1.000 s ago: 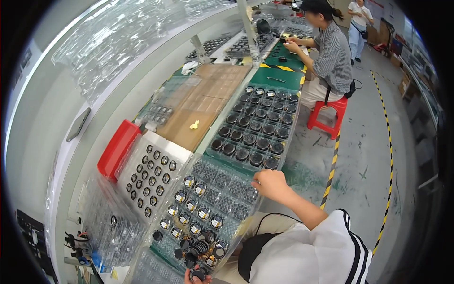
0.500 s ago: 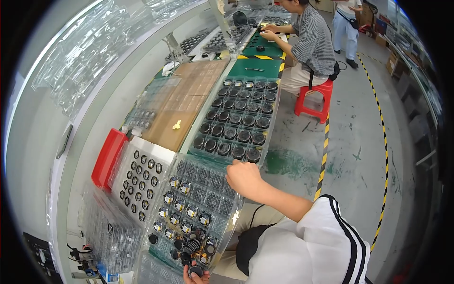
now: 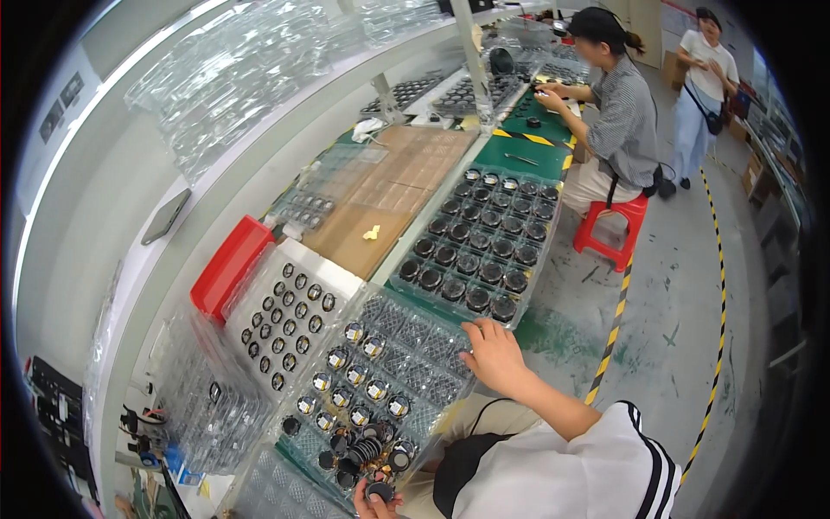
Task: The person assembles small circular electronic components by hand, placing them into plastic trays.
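My left hand (image 3: pixel 373 502), at the lower edge of the head view, has its fingers round a small black round part (image 3: pixel 379 491). Close by it, a pile of black ring-shaped parts (image 3: pixel 365 449) lies on a clear plastic tray (image 3: pixel 413 363). Round parts with pale labels (image 3: pixel 355 374) sit in several of this tray's pockets; other pockets hold nothing. My right hand (image 3: pixel 494 356) rests at the tray's far right corner, thumb apart from the fingers, with nothing seen in it. Just beyond it is a second tray (image 3: pixel 527 303) full of black round parts (image 3: pixel 491 272).
Left of the trays, a white tray (image 3: pixel 333 284) holds rows of small rings, beside a red bin (image 3: pixel 232 268) and stacked clear trays (image 3: pixel 207 406). Cardboard (image 3: pixel 393 190) covers the bench further off. A co-worker (image 3: pixel 618 112) sits on a red stool (image 3: pixel 612 229); another person (image 3: pixel 707 78) stands behind.
The view has swung, so the bench sits further right and lower in the picture. My right hand's fingers look more stretched out at the tray corner. My left hand still holds the round part.
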A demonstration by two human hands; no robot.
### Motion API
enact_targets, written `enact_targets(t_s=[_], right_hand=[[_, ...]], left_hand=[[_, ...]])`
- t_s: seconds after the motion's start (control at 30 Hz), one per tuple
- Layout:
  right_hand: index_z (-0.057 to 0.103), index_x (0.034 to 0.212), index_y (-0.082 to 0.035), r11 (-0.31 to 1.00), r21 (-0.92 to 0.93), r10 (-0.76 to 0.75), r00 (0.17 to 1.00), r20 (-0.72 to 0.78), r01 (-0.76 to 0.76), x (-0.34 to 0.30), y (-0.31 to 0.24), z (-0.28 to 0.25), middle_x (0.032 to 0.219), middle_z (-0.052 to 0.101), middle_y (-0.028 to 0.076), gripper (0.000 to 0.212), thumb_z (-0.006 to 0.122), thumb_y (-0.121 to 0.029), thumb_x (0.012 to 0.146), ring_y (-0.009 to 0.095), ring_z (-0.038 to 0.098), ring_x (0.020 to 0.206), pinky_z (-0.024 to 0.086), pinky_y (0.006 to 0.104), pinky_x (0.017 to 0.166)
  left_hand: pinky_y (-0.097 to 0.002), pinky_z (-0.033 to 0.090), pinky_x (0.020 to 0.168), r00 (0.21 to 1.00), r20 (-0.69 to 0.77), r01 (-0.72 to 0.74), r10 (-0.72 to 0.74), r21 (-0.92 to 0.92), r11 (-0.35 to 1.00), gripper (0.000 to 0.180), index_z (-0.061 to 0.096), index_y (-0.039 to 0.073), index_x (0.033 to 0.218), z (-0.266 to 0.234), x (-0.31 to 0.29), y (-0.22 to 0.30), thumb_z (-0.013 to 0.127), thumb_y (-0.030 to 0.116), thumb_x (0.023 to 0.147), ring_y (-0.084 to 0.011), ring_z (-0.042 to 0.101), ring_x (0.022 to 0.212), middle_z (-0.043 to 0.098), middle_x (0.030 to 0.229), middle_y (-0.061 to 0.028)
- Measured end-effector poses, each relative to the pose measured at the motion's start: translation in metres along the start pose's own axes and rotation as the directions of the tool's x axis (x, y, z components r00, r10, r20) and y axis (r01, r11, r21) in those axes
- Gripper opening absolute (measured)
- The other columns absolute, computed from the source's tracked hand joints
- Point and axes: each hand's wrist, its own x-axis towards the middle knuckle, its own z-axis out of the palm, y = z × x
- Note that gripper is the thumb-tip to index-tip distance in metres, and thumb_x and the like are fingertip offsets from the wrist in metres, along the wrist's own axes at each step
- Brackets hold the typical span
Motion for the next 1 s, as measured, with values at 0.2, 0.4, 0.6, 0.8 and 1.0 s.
enact_targets(t_s=[0.2, 0.4, 0.6, 0.8, 1.0], right_hand=[[0.050, 0.119, -0.007, 0.950, 0.264, -0.214, 0.965, 0.153, 0.168, 0.007, -0.017, -0.005, 0.116, 0.054, 0.012, 0.045, 0.064, -0.022, 0.079, 0.028, 0.048, 0.115, 0.037, 0.0423, 0.096], [0.053, 0.120, -0.009, 0.754, 0.595, -0.573, 0.722, 0.387, 0.279, 0.004, -0.053, -0.013, 0.118, 0.055, 0.011, 0.048, 0.067, -0.028, 0.079, 0.030, 0.047, 0.116, 0.034, 0.0417, 0.100], [0.047, 0.127, -0.011, 0.541, 0.783, -0.809, 0.443, 0.387, 0.305, -0.035, -0.103, -0.018, 0.118, 0.045, 0.012, 0.058, 0.071, -0.022, 0.076, 0.029, 0.050, 0.105, 0.047, 0.0351, 0.085], [0.057, 0.117, -0.013, 0.599, 0.723, -0.750, 0.558, 0.356, 0.344, -0.038, -0.119, -0.018, 0.111, 0.049, 0.008, 0.048, 0.073, -0.017, 0.072, 0.023, 0.059, 0.090, 0.051, 0.0327, 0.072], [0.062, 0.107, -0.007, 0.529, 0.758, -0.734, 0.654, 0.184, 0.381, -0.034, -0.126, -0.022, 0.107, 0.060, 0.007, 0.049, 0.079, -0.018, 0.062, 0.026, 0.059, 0.090, 0.048, 0.0348, 0.075]], left_hand=[[-0.0292, 0.051, 0.066, 0.997, 0.046, -0.054, 0.061, -0.148, 0.988, 0.042, 0.042, 0.007, 0.129, 0.021, -0.006, 0.010, 0.053, 0.025, 0.093, -0.0184, 0.059, 0.086, 0.054, 0.114, -0.0108], [-0.0372, 0.053, 0.070, 0.990, 0.034, 0.139, -0.135, -0.270, 0.953, 0.029, 0.046, 0.002, 0.117, 0.043, -0.013, 0.029, 0.052, 0.008, 0.089, -0.0273, 0.064, 0.076, 0.062, 0.101, -0.0210], [-0.0291, 0.056, 0.073, 0.975, 0.217, 0.107, -0.045, -0.285, 0.952, 0.036, 0.040, 0.003, 0.125, 0.051, 0.006, 0.034, 0.050, 0.001, 0.091, -0.0202, 0.063, 0.087, 0.059, 0.098, -0.0115], [-0.0263, 0.048, 0.084, 0.943, 0.331, 0.060, 0.009, -0.197, 0.979, 0.055, 0.031, 0.006, 0.135, 0.038, 0.002, 0.045, 0.055, -0.004, 0.087, -0.0160, 0.056, 0.102, 0.054, 0.113, -0.0106], [-0.0290, 0.042, 0.094, 0.908, 0.419, 0.164, 0.003, -0.362, 0.918, 0.064, 0.025, 0.007, 0.140, 0.020, -0.004, 0.058, 0.051, -0.011, 0.085, -0.0181, 0.045, 0.118, 0.040, 0.133, -0.0114]])
